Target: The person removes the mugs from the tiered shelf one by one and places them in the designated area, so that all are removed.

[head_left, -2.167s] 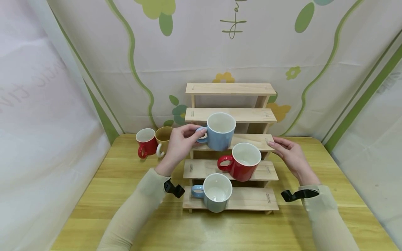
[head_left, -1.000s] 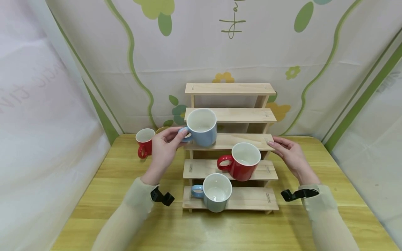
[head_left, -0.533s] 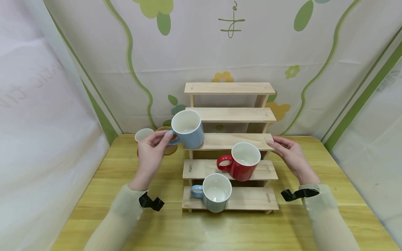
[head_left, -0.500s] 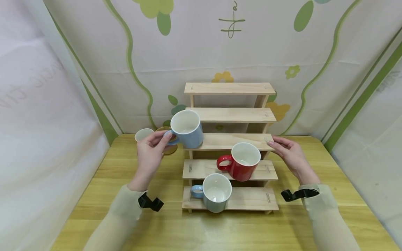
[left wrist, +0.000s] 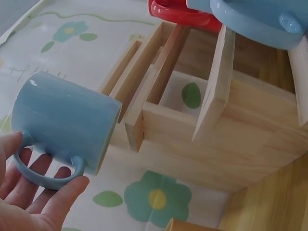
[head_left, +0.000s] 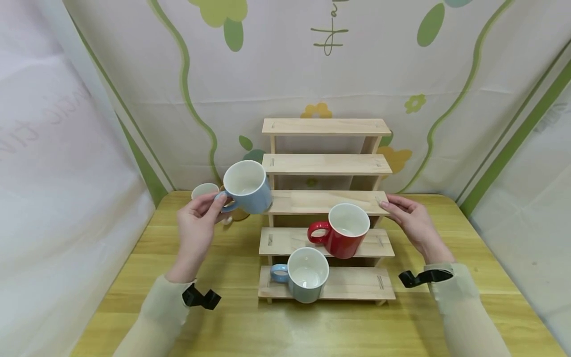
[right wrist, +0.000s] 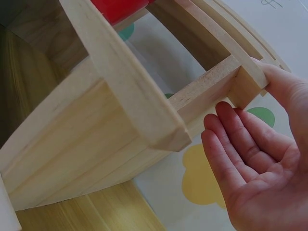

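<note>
My left hand [head_left: 196,230] pinches the handle of a blue mug [head_left: 256,196], held in the air by the left end of a stepped wooden stand [head_left: 312,201]. In the left wrist view, fingers curl through the handle of that mug [left wrist: 67,120]. With thumb on top and fingers below, my right hand [head_left: 415,223] grips the right end of the stand's middle shelf; the right wrist view shows this hand [right wrist: 260,154] at the board's end. A red mug [head_left: 345,243] sits on the second shelf from the bottom, a grey-green mug [head_left: 308,285] with blue handle on the lowest.
Behind my left hand, a red mug shows only its white rim [head_left: 205,189]. Next to it a mustard mug [head_left: 241,215] is mostly covered by the blue mug. The wooden table [head_left: 294,329] meets a printed cloth backdrop [head_left: 267,74] behind the stand.
My left hand has carried the blue mug leftward from over the middle shelf to beyond the stand's left end. The right hand keeps its place on the shelf.
</note>
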`<state>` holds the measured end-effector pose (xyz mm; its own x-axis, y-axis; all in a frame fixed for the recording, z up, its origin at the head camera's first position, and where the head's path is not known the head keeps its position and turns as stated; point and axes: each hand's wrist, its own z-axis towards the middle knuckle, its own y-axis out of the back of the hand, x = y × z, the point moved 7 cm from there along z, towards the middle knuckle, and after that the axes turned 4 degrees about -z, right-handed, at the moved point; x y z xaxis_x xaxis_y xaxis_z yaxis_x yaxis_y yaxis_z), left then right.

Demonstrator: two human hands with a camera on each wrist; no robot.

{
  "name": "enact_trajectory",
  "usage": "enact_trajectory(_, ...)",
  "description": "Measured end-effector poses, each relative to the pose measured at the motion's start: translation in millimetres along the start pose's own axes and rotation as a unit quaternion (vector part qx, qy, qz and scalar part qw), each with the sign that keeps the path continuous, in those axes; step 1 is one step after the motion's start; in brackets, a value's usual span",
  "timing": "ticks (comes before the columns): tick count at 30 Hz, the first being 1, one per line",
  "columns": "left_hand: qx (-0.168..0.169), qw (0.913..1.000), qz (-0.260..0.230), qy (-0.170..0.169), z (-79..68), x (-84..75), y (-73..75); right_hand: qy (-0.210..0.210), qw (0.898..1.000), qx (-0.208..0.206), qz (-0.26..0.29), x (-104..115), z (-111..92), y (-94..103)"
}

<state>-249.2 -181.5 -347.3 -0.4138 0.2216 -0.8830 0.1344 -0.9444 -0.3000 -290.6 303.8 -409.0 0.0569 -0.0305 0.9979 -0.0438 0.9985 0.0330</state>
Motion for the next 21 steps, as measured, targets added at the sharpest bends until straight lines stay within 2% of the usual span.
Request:
enact_trajectory(9, -0.031, 0.9994, -0.009, 0.011, -6.2, 1.1, 18.4, -0.004, 1.0, -0.001, 0.002, -1.4, -0.5, 0.2)
enact_trajectory(21, -0.067, 0.9972, -0.017, 0.029, -18.4, 10.3, 40.4, -0.006, 1.0, -0.003, 0.001, -1.7, -1.1, 0.8)
